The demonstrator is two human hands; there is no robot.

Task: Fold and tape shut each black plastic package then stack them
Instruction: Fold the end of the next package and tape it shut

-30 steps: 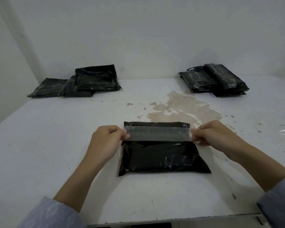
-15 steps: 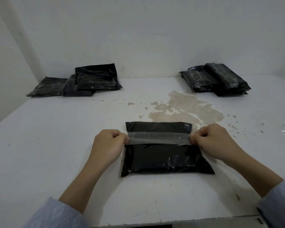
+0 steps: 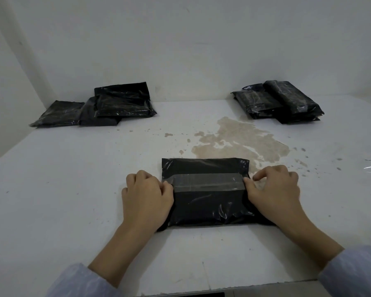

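Lying between both hands, black package [image 3: 206, 202], left grip [image 3: 147, 195] and right grip [image 3: 273, 189] pinching tape strip [image 3: 206, 182] ends

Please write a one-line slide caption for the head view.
Both hands press clear tape across a folded black package on a stained white table.

A: The flat black plastic package [image 3: 206, 202] under your hands is glossy and creased; the wide strip of clear tape [image 3: 204, 182] across it looks greyish, smooth and faintly shiny.

B: And the white table [image 3: 73, 189] you work on is matt, scuffed and speckled, with a rough brownish stain [image 3: 240, 140]; your pale blue sleeves [image 3: 351, 273] look like thin cloth.
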